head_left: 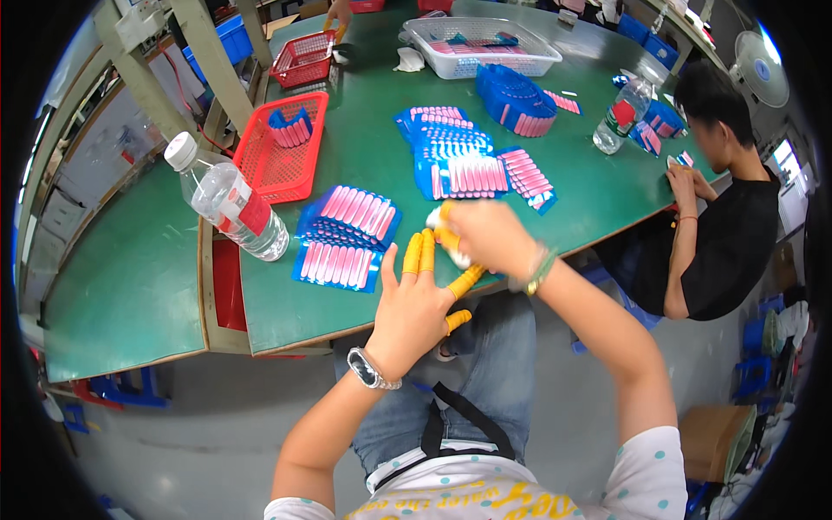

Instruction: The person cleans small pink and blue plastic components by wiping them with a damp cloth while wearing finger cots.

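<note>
My left hand (414, 303) lies palm down at the table's near edge, fingers stretched out and several of them in yellow finger cots. Just beyond its fingertips my right hand (487, 236), smeared by motion, is closed on a white wad of cloth or tissue (458, 251). What lies under the two hands is mostly hidden. Left of my left hand rests a folded blue strip (340, 238) carrying rows of pink, nail-shaped pieces. More such blue strips (459, 160) with pink pieces are spread beyond my right hand.
On the green table (364, 139) stand a red basket (318, 147), a smaller red basket (303, 59) and a white basket (485, 50). A water bottle (232, 204) is at the left, another bottle (617, 121) at the right. A coiled blue strip (517, 100) lies further back. A co-worker (728, 199) sits at the right.
</note>
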The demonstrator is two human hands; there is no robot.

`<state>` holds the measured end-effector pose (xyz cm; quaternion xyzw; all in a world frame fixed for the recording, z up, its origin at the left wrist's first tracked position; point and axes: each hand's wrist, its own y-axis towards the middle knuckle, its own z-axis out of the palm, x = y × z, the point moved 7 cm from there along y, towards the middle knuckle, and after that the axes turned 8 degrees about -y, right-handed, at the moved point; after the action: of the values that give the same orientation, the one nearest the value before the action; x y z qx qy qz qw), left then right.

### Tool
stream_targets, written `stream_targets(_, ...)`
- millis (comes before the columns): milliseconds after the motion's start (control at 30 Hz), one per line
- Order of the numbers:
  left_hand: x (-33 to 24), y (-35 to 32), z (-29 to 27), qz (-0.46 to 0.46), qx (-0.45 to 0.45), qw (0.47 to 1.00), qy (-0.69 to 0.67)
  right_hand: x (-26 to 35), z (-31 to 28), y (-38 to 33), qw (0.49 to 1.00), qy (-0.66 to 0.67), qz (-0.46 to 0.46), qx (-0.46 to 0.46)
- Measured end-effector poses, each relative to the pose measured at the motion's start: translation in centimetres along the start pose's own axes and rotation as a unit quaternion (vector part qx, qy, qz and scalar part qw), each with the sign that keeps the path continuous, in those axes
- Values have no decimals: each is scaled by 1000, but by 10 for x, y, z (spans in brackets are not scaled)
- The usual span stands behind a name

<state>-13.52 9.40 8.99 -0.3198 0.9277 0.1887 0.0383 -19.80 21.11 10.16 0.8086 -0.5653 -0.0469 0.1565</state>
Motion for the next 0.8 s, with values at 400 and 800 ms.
stream_targets(400, -2, -2, 0, 0, -11, 1000, -7, -23, -1, 2, 996, 1, 89, -17)
stream_targets(800, 0, -2, 1, -7, 29, 1000, -1, -27, -5, 1, 997, -3, 77, -31)
